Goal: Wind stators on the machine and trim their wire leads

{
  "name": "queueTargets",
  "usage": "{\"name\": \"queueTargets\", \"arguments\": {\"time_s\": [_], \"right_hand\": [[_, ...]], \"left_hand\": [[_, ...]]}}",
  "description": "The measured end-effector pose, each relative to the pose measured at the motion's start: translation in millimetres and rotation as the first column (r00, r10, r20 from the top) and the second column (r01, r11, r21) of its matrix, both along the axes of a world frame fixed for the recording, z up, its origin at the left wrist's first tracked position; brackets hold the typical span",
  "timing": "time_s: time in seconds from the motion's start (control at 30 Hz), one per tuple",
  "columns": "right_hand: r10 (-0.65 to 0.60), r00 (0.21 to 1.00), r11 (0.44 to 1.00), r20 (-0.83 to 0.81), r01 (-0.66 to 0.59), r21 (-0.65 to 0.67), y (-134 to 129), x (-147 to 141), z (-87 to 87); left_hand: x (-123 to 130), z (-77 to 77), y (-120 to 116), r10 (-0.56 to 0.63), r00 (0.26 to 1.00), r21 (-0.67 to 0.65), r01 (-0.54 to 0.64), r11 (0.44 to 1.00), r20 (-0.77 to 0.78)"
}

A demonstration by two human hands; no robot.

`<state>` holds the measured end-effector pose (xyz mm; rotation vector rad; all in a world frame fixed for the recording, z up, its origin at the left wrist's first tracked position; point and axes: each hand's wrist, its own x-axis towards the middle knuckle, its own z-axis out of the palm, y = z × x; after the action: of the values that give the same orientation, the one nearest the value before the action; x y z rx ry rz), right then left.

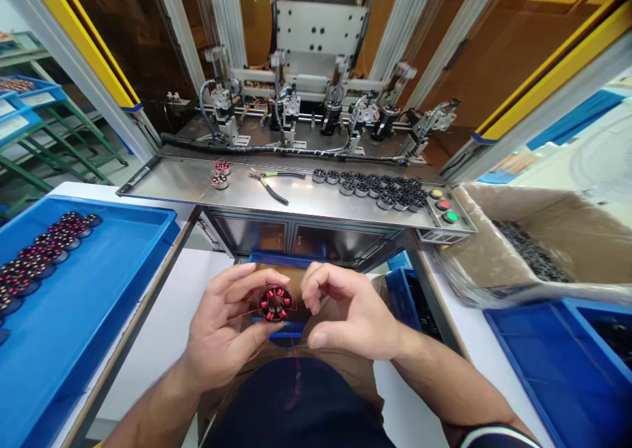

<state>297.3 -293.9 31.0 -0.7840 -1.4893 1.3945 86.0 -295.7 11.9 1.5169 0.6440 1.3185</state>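
My left hand [222, 329] holds a motor stator [275, 302] between thumb and fingers, its ring of red copper windings turned toward me. Thin red wires [257, 352] trail from it below and to the left. Just right of the stator is my right hand [345, 316], fingers curled and thumb apart from them, with nothing visible in its grasp. On the metal ledge ahead, two more wound stators [220, 180] stand at the left. Beside them lie cutting pliers [274, 183] with black-and-yellow handles, spread apart.
Rows of black-and-silver motor parts [375, 188] cover the ledge's right side, near push buttons [443, 204]. Behind stands a machine with clamps [330, 115]. A blue tray [113, 250] holds several wound stators at left. A lined carton [533, 237] and blue bin [533, 342] are at right.
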Motion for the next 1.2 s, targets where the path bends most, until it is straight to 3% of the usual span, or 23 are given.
{"name": "queueTargets", "arguments": {"time_s": [0.13,0.33,0.57,0.7,0.83,1.03,1.2], "right_hand": [[-0.047,0.998,0.993,-0.031,0.05,0.105,1,-14,4.2],[-0.106,0.984,0.991,-0.141,0.117,0.072,-5,-22,-4.8],[-0.161,0.977,0.98,-0.141,0.175,0.091,-9,-28,-13.6],[-0.158,0.98,0.981,-0.117,0.169,0.092,-12,-33,-19.0],[-0.149,0.977,0.986,-0.155,0.158,0.048,-11,-35,-22.3],[-0.075,0.979,0.993,-0.189,0.09,0.073,-4,-39,-17.2],[-0.156,0.958,0.987,-0.241,0.143,-0.07,-8,-48,-21.8]], "left_hand": [[0,0.1,-5,0.017,1.0,-0.006,-0.017,1.0,-0.022],[-1,4.3,0,-0.082,0.995,-0.139,0.091,0.986,0.065],[0,-3.0,9,-0.155,0.966,-0.212,0.199,0.957,0.205],[5,-5.1,10,0.018,0.989,-0.127,0.001,0.992,0.146],[7,-6.8,7,0.168,0.986,0.132,-0.167,0.977,0.003],[0,-12.1,1,0.222,0.972,0.285,-0.192,0.939,-0.076],[-2,-15.4,2,0.241,0.969,0.272,-0.219,0.937,-0.05]]}}
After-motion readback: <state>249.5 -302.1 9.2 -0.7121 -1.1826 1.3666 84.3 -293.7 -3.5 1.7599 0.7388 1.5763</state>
